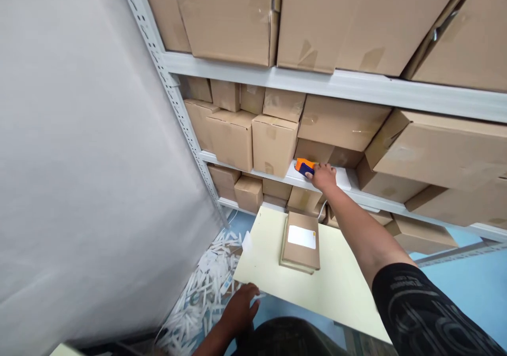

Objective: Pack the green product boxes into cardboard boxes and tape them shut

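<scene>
My right hand (324, 177) reaches out to the middle shelf, its fingers closed on the end of a small orange and dark blue box-shaped item (304, 166). That item lies at a white flat surface (343, 179) on the shelf, in front of cardboard boxes. Low in the view, my left hand (241, 308) hangs beside the near left edge of the pale yellow table (340, 277). Its thumb and fingers are apart and nothing shows in them. On the table rests a thick brown block, like a stack or flat box (293, 254), with a white label (301, 236) on top.
Metal shelving (277, 76) full of cardboard boxes (233, 139) spans the view ahead. A pale wall or sheet (91, 160) stands on the left. White paper strips (206, 282) litter the blue floor left of the table. A white cable (322, 209) hangs behind the table.
</scene>
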The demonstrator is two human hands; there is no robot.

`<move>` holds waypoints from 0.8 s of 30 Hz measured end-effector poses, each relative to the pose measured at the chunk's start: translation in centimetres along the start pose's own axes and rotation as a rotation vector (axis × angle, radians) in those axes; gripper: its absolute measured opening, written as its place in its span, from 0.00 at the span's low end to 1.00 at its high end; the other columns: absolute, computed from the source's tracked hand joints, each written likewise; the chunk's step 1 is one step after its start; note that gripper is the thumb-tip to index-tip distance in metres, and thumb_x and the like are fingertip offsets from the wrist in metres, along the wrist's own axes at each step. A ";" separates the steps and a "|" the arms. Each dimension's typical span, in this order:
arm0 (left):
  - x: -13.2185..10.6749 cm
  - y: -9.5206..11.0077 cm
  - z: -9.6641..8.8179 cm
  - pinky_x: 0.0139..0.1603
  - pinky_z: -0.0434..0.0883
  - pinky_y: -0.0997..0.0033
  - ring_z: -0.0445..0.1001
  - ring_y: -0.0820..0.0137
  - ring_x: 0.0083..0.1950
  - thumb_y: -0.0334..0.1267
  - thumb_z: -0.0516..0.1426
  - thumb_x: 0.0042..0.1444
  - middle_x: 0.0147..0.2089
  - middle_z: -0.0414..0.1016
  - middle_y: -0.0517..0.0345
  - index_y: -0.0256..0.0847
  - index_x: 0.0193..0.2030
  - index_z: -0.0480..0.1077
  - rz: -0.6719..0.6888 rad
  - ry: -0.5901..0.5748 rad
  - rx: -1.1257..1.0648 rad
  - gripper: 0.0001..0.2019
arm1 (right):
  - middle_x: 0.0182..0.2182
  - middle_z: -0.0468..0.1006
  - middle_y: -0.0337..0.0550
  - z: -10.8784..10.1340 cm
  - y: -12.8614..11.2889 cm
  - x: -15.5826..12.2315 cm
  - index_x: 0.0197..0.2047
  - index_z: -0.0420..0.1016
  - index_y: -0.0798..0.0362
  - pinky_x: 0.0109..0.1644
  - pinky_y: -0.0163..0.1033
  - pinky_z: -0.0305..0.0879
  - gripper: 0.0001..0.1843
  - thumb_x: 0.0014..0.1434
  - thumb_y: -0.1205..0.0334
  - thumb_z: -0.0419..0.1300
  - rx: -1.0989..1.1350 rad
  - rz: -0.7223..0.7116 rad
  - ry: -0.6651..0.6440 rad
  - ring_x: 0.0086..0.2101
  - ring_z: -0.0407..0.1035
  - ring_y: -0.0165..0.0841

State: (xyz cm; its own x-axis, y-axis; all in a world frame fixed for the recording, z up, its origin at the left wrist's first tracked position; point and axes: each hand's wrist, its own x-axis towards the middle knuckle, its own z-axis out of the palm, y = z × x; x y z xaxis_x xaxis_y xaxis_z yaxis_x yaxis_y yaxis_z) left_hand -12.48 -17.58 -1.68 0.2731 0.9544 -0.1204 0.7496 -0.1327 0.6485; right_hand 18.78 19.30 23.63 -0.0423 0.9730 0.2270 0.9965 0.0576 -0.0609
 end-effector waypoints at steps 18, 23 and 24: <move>35.1 9.8 -1.2 0.72 0.58 0.58 0.61 0.57 0.74 0.45 0.55 0.63 0.72 0.64 0.37 0.35 0.69 0.63 0.149 -0.173 0.299 0.29 | 0.48 0.81 0.50 16.7 0.6 -38.3 0.47 0.77 0.51 0.38 0.37 0.71 0.17 0.58 0.51 0.66 1.521 1.075 -0.690 0.35 0.78 0.33; 35.4 9.8 -0.1 0.66 0.62 0.59 0.66 0.56 0.68 0.48 0.53 0.64 0.66 0.71 0.36 0.35 0.65 0.64 0.116 -0.221 0.333 0.27 | 0.52 0.79 0.50 17.1 0.6 -34.3 0.52 0.73 0.50 0.43 0.39 0.74 0.19 0.60 0.53 0.63 1.501 1.059 -0.653 0.42 0.79 0.36; 34.6 9.7 -0.2 0.65 0.63 0.58 0.67 0.54 0.67 0.49 0.52 0.65 0.64 0.72 0.36 0.34 0.64 0.65 0.092 -0.211 0.343 0.26 | 0.51 0.79 0.50 17.3 0.8 -33.8 0.51 0.73 0.51 0.42 0.38 0.74 0.17 0.62 0.51 0.60 1.413 1.039 -0.629 0.42 0.79 0.36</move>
State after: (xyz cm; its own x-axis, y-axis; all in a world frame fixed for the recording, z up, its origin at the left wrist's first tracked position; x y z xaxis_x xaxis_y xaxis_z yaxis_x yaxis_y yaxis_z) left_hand 4.13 14.16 0.56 0.4398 0.8631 -0.2484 0.8638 -0.3308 0.3801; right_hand 19.77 -9.66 -0.93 0.1212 0.6463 -0.7534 -0.1390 -0.7405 -0.6575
